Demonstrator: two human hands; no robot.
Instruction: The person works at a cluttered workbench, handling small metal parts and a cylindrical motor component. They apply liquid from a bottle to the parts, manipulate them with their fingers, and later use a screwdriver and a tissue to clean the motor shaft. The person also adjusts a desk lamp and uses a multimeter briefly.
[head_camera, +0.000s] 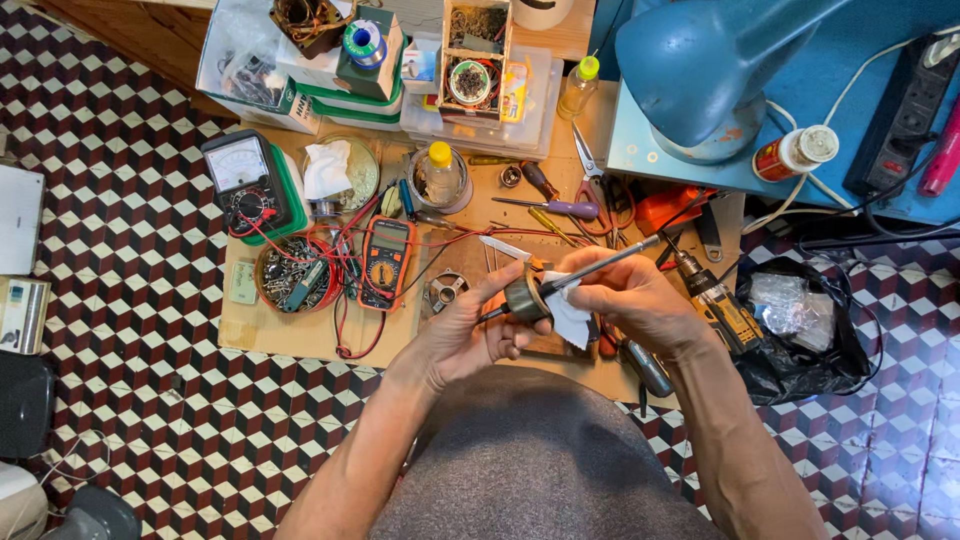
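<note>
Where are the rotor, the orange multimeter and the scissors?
rotor (523, 298): head view, on its round core between the hands.
orange multimeter (385, 262): head view, on its dial.
scissors (587, 168): head view, on the blades.

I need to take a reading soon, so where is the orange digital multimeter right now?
In the head view the orange digital multimeter lies on the wooden board, left of the left hand, between the round tin of small parts and a small metal part.

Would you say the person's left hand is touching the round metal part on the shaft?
Touching: the head view shows the left hand with fingers wrapped against the round metal part.
</note>
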